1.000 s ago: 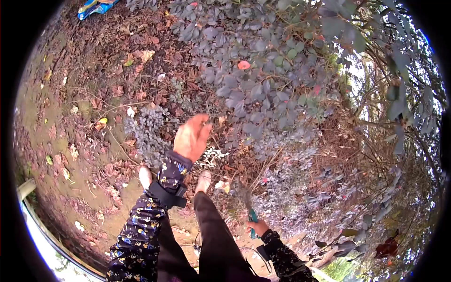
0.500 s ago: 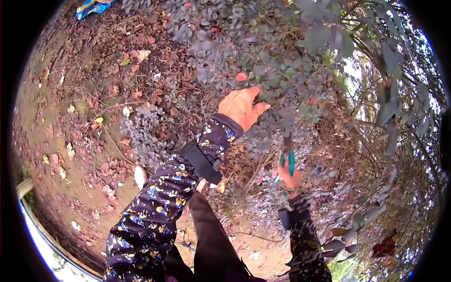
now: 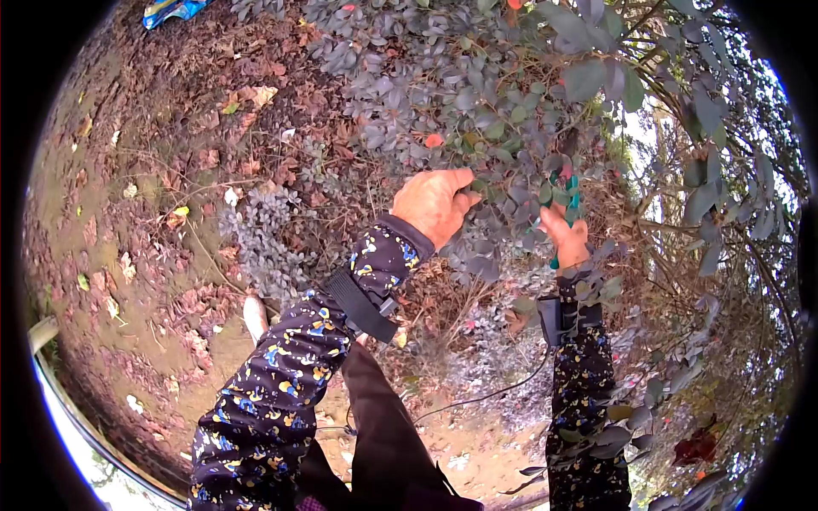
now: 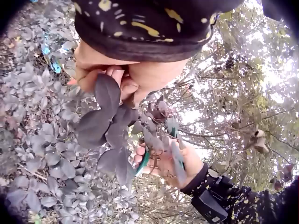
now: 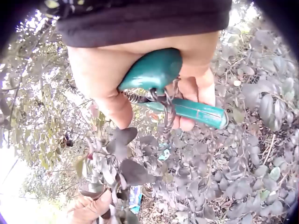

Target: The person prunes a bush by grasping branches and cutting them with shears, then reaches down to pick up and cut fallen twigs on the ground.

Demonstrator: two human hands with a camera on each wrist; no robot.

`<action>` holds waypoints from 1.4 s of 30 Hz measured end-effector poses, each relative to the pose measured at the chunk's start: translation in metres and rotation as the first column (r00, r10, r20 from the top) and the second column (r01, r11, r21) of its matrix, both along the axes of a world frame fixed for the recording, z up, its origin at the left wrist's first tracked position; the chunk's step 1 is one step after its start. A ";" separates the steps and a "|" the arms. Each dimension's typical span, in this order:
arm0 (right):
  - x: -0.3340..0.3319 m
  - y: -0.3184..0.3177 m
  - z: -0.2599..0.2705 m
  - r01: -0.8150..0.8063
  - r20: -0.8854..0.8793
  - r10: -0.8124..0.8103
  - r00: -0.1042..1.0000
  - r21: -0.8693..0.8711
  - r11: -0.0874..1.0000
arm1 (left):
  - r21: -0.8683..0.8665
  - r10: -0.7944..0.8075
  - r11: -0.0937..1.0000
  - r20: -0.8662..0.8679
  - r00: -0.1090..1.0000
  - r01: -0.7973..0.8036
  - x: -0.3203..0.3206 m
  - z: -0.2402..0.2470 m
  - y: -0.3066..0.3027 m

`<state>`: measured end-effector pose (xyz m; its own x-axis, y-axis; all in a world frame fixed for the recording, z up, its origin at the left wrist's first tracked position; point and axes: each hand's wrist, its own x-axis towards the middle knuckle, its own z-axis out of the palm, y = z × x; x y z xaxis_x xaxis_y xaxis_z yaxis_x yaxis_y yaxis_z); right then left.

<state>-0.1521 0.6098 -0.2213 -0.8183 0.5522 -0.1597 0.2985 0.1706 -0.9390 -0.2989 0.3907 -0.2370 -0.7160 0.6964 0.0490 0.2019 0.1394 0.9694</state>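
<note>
My left hand pinches a leafy shoot of a dark-leaved shrub, thumb and fingers curled at the stem in the left wrist view. My right hand grips pruning shears with teal handles. In the right wrist view the handles stand spread, with a coiled spring between them and a dark twisted cord hanging there. Leaves hide the blades in the head view. The shears are among the foliage to the right of my left hand, close to the held shoot.
A low bush grows from leaf-strewn ground at the left. A blue and yellow bag lies at the far top left. Thin branches and hanging leaves crowd the right side. A cable runs between the arms.
My left hand has gone from above the low bush, up and right to the shrub, and now pinches a shoot. The right hand has lifted the pruning shears from beside the leg into the foliage.
</note>
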 end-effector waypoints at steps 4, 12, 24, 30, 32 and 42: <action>-0.020 -0.018 0.025 0.017 0.153 -0.027 0.988 0.064 0.998 | -0.010 -0.027 1.000 -0.042 0.999 0.027 0.009 -0.009 0.002; -0.009 -0.019 0.017 -0.005 0.207 0.037 0.978 -0.152 0.988 | -0.068 -0.040 0.997 -0.014 0.999 0.039 0.001 -0.014 0.002; 0.055 0.025 -0.042 -0.071 -0.199 -0.095 0.975 -0.690 0.720 | 0.017 -0.109 0.994 0.026 0.994 0.109 0.022 -0.036 0.012; 0.024 0.015 -0.009 -0.036 0.081 0.080 0.993 -0.438 0.898 | -0.110 -0.084 0.990 0.001 0.996 0.084 0.023 -0.033 0.000; 0.011 0.013 -0.002 -0.108 0.062 0.146 0.987 -0.405 0.908 | -0.122 -0.077 0.989 0.015 0.997 0.078 0.023 -0.037 -0.002; 0.007 0.007 -0.004 -0.157 -0.042 0.162 0.986 -0.567 0.809 | -0.061 0.080 0.995 -0.017 0.997 -0.081 0.006 -0.039 -0.007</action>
<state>-0.1448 0.6164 -0.2255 -0.8839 0.2237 -0.4106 0.3222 -0.3450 -0.8816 -0.2928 0.3837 -0.2760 -0.7693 0.6386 0.0186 0.2015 0.2149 0.9556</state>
